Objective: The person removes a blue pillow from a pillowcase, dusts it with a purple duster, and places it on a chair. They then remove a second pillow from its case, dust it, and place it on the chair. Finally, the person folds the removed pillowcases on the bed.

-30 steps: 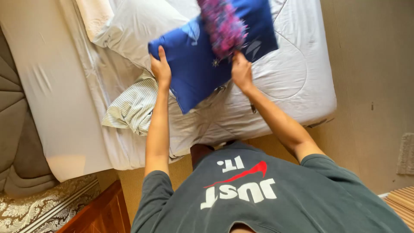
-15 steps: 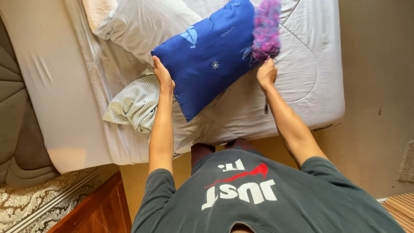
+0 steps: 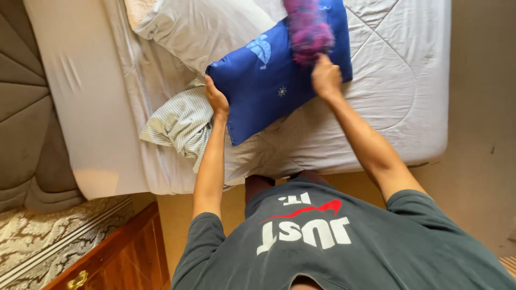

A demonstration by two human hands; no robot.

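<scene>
Left hand (image 3: 216, 99) gripping blue pillow (image 3: 269, 80) edge, right hand (image 3: 325, 78) apparently clutching purple duster (image 3: 307, 29)

Both arms are stretched toward the frame's top; the left hand (image 3: 216, 99) is clamped shut at centre-left; the right hand (image 3: 326, 78) is fisted above centre.

- The pillow (image 3: 269, 86) is covered in smooth matt cloth.
- The duster (image 3: 307, 29) is seen as fluffy fibre.
- The mattress (image 3: 392, 80) is quilted cloth.
- The cabinet (image 3: 121, 258) is glossy wood.
</scene>
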